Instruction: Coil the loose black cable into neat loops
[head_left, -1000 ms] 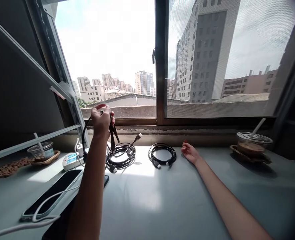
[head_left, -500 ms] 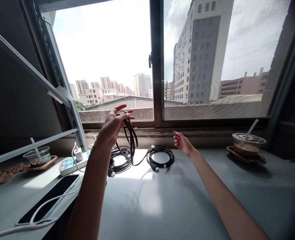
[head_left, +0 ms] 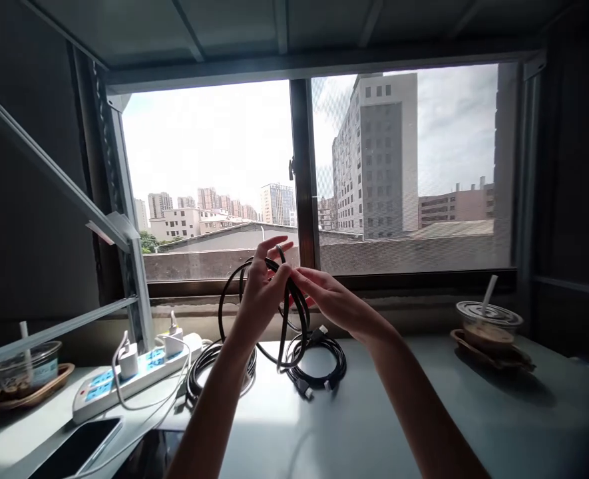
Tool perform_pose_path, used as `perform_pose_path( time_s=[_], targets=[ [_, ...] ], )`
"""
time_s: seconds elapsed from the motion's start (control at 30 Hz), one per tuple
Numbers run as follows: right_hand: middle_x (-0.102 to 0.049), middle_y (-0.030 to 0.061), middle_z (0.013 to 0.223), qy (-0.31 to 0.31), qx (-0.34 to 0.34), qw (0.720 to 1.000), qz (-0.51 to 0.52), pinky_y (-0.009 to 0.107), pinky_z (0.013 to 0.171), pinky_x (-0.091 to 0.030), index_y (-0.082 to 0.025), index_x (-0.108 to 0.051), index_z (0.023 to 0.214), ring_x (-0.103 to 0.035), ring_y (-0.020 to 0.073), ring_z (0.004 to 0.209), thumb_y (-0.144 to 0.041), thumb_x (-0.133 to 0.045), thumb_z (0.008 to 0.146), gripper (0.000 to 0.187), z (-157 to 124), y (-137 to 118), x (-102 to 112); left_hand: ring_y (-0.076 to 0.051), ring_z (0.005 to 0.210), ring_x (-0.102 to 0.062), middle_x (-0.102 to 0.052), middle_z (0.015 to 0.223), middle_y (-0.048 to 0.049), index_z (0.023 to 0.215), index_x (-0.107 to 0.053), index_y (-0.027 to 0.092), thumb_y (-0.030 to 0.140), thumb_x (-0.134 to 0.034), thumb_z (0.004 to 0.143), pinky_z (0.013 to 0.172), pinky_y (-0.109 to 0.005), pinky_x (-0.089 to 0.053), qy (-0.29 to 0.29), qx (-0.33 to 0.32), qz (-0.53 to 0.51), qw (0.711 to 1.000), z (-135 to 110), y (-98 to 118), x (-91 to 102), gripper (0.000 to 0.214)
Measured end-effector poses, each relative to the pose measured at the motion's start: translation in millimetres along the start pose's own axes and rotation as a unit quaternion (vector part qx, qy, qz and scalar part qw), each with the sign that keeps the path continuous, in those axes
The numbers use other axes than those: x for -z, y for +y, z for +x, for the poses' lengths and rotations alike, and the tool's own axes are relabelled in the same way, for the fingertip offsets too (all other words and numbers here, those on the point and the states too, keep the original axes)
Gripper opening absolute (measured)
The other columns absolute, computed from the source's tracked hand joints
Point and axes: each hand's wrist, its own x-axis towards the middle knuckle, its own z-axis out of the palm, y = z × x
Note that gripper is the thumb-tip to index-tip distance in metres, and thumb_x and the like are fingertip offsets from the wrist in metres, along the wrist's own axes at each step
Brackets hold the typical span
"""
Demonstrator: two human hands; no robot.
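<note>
A black cable [head_left: 223,303] hangs in loose loops above the table, gripped by my left hand [head_left: 264,286]. Its thumb pinches the loops while some fingers stretch out behind them. My right hand [head_left: 331,299] meets it from the right, fingertips closed on the same cable beside the left thumb. Below the hands lies a coiled black cable [head_left: 341,369] with grey-tipped plugs on the table. Another coil of black cable [head_left: 194,372] rests to the left, partly covered by my left forearm.
A white power strip [head_left: 139,379] with plugged-in chargers stands at left, near a phone [head_left: 77,449] and a dark flat device [head_left: 149,456]. Lidded drink cups sit in brown holders at left [head_left: 27,366] and right [head_left: 491,326]. A metal shelf frame [head_left: 299,66] spans overhead before the window.
My right hand has moved left from above the table to the held cable and closed on it. The held loops have spread wider. The view has tilted up, showing the shelf overhead.
</note>
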Motion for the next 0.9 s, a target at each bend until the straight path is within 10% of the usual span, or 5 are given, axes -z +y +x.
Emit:
perform_pose_path(
  time_s=[0.2, 0.43, 0.63, 0.83, 0.9],
  targets=[
    [-0.062, 0.0004, 0.076, 0.140, -0.060, 0.983, 0.099, 0.024, 0.067, -0.047, -0.017, -0.050, 0.086, -0.059, 0.0107, 0.070, -0.032, -0.042, 0.093, 0.018, 15, -13, 2, -0.015, 0.074, -0.064, -0.065, 0.092, -0.0078, 0.106, -0.049, 0.015, 0.028, -0.051, 0.080, 0.063, -0.024, -0.055, 0.028, -0.049, -0.021, 0.998, 7, -2, 13.7, 0.029],
    [-0.036, -0.0083, 0.047, 0.367, -0.027, 0.886, 0.282, 0.012, 0.037, -0.034, -0.019, -0.054, 0.081, -0.038, 0.0038, 0.037, -0.027, -0.044, 0.090, 0.016, -11, -25, 59, -0.008, 0.028, -0.028, -0.035, 0.047, 0.0085, 0.106, -0.049, 0.019, 0.022, -0.048, 0.076, 0.023, -0.016, -0.015, 0.095, 0.049, -0.038, 0.994, 19, -11, 49.0, 0.031],
    [-0.022, -0.0123, 0.040, 0.311, 0.013, 0.890, 0.334, 0.009, 0.027, -0.007, -0.018, -0.067, 0.091, 0.000, -0.0004, 0.027, -0.027, -0.031, 0.095, 0.037, -54, -34, 103, -0.006, 0.037, -0.033, -0.039, 0.052, 0.0060, 0.103, -0.051, 0.017, 0.022, -0.056, 0.074, 0.032, -0.015, -0.026, 0.087, 0.056, -0.070, 0.992, 29, -28, 66.8, 0.030],
    [-0.051, -0.0106, 0.044, 0.080, 0.120, 0.824, 0.548, 0.005, 0.035, -0.006, -0.021, -0.044, 0.136, -0.025, -0.0046, 0.022, -0.035, -0.035, 0.093, 0.046, -84, -17, 131, -0.007, 0.039, -0.035, -0.040, 0.050, 0.0050, 0.103, -0.054, 0.014, 0.025, -0.055, 0.077, 0.035, -0.015, -0.029, 0.060, 0.054, 0.010, 0.997, 35, -52, 84.5, 0.029],
    [-0.050, -0.0104, 0.042, 0.090, 0.114, 0.843, 0.518, 0.006, 0.035, -0.003, -0.019, -0.039, 0.140, -0.018, -0.0049, 0.019, -0.036, -0.036, 0.092, 0.050, -89, -17, 134, -0.007, 0.037, -0.034, -0.042, 0.049, 0.0039, 0.099, -0.055, 0.013, 0.025, -0.054, 0.077, 0.034, -0.015, -0.026, 0.072, 0.054, 0.051, 0.995, 35, -54, 86.3, 0.025]
  ],
)
